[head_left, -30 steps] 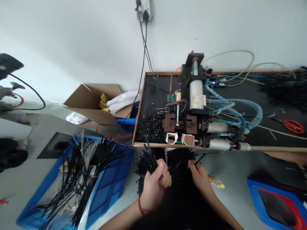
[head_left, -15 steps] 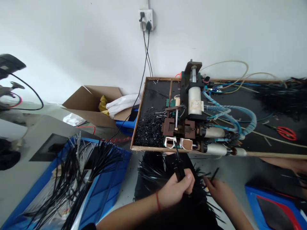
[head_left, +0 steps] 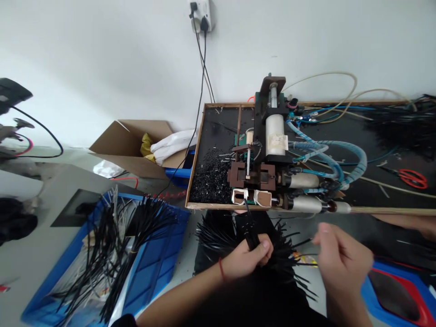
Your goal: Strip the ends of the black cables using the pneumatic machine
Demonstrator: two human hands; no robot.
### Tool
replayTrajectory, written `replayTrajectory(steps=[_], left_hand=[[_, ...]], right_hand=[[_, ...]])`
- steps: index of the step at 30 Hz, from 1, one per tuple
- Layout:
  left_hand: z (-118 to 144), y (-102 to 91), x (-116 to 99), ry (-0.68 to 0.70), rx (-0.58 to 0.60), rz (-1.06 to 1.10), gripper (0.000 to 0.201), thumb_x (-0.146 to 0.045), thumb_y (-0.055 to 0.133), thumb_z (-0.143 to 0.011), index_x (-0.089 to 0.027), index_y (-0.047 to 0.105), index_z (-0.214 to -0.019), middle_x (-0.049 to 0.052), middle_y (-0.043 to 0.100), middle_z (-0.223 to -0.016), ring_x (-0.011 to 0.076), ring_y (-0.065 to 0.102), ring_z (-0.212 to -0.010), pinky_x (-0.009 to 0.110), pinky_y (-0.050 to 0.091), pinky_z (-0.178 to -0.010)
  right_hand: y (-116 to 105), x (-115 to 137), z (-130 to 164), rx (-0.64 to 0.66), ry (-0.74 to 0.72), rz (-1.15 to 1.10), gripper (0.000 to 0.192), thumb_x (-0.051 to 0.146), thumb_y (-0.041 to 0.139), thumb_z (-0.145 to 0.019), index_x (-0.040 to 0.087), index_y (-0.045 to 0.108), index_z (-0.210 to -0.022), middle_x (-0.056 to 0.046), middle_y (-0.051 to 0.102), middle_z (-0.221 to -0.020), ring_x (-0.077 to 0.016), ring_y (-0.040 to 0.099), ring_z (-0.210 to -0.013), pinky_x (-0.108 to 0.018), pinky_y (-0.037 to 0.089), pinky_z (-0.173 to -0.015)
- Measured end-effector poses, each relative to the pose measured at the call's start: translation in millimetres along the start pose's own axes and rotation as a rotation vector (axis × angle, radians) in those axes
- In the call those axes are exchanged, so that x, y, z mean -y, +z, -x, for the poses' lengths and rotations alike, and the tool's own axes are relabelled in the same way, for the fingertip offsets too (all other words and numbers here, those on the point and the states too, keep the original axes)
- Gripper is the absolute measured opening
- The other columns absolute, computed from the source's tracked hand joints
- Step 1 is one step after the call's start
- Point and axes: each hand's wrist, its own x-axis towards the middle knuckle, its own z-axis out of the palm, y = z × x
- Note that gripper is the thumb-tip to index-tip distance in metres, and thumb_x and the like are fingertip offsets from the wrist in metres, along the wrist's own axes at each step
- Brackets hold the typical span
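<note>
Two hands working | left hand is gripping a wire bundle, fingers closed round it, tips now pointing up into the machine slot at the tray edge, nearer than a second ago | right hand is lifting away from the loose wires, blurred, fingers curled, grip unclear | feeding seems under way

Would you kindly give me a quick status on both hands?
Left hand shut on black wire bundle, tips at the machine. Right hand raised, blurred, grip unclear. Nothing between.
</note>
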Motion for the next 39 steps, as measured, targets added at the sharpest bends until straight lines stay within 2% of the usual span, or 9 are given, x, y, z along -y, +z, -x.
replayTrajectory(steps=[4,6,9,14,18,22,26,33,39], left_hand=[[-1,1.3,5,-0.066,0.036,-0.016,0.061,-0.079,0.056,-0.095,-0.023,0.052,-0.072,-0.007,0.043,-0.059,0.0123,0.034,-0.051,0.030,0.027,-0.052],[-2,3.4,7,-0.086,-0.003,-0.026,0.062,-0.080,0.059,-0.093,-0.023,0.051,-0.071,-0.007,0.042,-0.058,0.0119,0.034,-0.051,0.030,0.027,-0.051],[-3,3.2,9,-0.096,-0.052,-0.045,0.061,-0.079,0.066,-0.088,-0.019,0.058,-0.079,-0.005,0.047,-0.064,0.0124,0.038,-0.057,0.030,0.031,-0.055],[-1,-8.1,13,-0.065,-0.014,-0.079,0.055,-0.069,0.077,-0.085,-0.015,0.072,-0.091,0.002,0.060,-0.075,0.0189,0.056,-0.071,0.034,0.048,-0.070],[3,-16.4,20,-0.016,-0.011,-0.144,0.051,-0.060,0.077,-0.091,-0.016,0.076,-0.116,0.011,0.074,-0.111,0.0297,0.066,-0.107,0.045,0.052,-0.099],[6,-18.8,32,0.043,-0.068,-0.225,0.047,-0.060,0.066,-0.099,-0.015,0.075,-0.099,0.007,0.072,-0.089,0.0232,0.065,-0.086,0.040,0.056,-0.087],[10,-18.7,37,0.107,-0.178,-0.269,0.047,-0.058,0.053,-0.106,-0.016,0.069,-0.090,0.002,0.064,-0.071,0.0191,0.061,-0.066,0.035,0.056,-0.070],[23,-20.7,24,0.185,-0.302,-0.399,0.044,-0.052,0.053,-0.107,-0.020,0.074,-0.086,0.007,0.074,-0.080,0.0261,0.069,-0.081,0.044,0.057,-0.092],[31,-16.5,10,0.156,-0.339,-0.402,0.043,-0.048,0.052,-0.109,-0.020,0.074,-0.084,0.008,0.076,-0.077,0.0262,0.071,-0.076,0.043,0.057,-0.088]], right_hand=[[38,23,10,0.485,0.031,-0.309,0.028,0.035,0.057,-0.103,0.022,0.073,-0.085,-0.002,0.068,-0.070,-0.0201,0.062,-0.062,-0.029,0.045,-0.060],[54,26,16,0.601,0.078,-0.420,0.029,0.034,0.057,-0.103,0.022,0.068,-0.080,-0.001,0.065,-0.069,-0.0190,0.060,-0.061,-0.029,0.045,-0.058],[67,24,25,0.600,0.139,-0.508,0.038,0.036,0.056,-0.104,0.023,0.056,-0.068,0.002,0.054,-0.063,-0.0172,0.052,-0.059,-0.028,0.041,-0.055],[67,21,31,0.525,0.176,-0.517,0.034,0.038,0.058,-0.104,0.021,0.068,-0.076,0.000,0.060,-0.068,-0.0180,0.055,-0.064,-0.028,0.043,-0.059],[66,21,30,0.460,0.292,-0.562,0.035,0.043,0.063,-0.101,0.021,0.073,-0.077,0.002,0.054,-0.062,-0.0154,0.048,-0.055,-0.027,0.040,-0.052],[68,19,32,0.473,0.444,-0.674,0.038,0.053,0.068,-0.098,0.021,0.071,-0.077,0.004,0.047,-0.058,-0.0139,0.045,-0.048,-0.025,0.038,-0.043],[69,18,34,0.529,0.474,-0.774,0.038,0.058,0.069,-0.098,0.021,0.072,-0.089,0.005,0.050,-0.062,-0.0147,0.052,-0.047,-0.024,0.043,-0.038],[75,16,34,0.597,0.289,-0.773,0.029,0.046,0.068,-0.101,0.020,0.076,-0.092,-0.001,0.062,-0.077,-0.0121,0.053,-0.050,-0.022,0.044,-0.038],[78,21,25,0.861,0.456,-0.860,0.029,0.049,0.070,-0.098,0.020,0.074,-0.098,0.002,0.059,-0.074,-0.0102,0.050,-0.040,-0.022,0.037,-0.034]])
